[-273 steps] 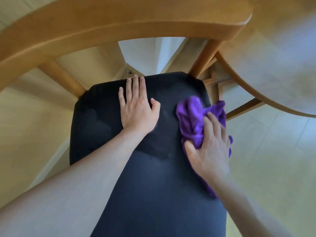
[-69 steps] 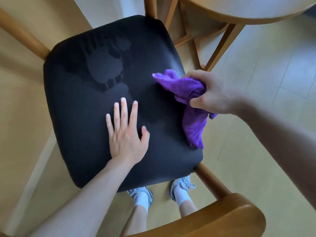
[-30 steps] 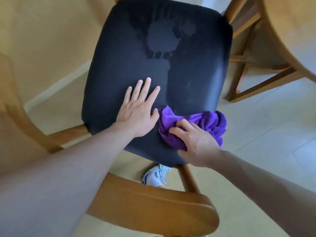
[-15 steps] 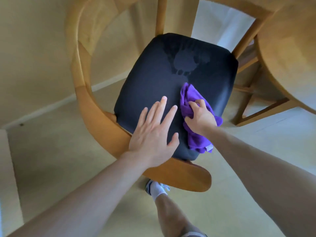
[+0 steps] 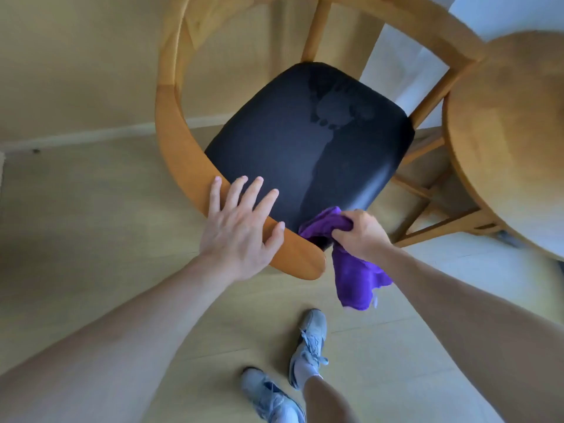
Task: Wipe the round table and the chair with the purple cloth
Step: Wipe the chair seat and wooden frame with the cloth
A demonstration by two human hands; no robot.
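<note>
Right hand (image 5: 358,232) fingers clamp the purple cloth (image 5: 354,270) at the chair (image 5: 293,141) seat's edge; left hand (image 5: 238,230) fingers spread.

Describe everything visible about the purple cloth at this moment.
The purple cloth is soft, plush-looking fabric, bunched rather than spread flat. The right hand grips its upper part at the near edge of the chair's black seat, beside the wooden backrest end. The rest hangs loosely below the hand, above the floor.

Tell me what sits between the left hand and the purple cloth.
Head view: only the end of the chair's wooden armrest separates the left hand from the purple cloth.
</note>
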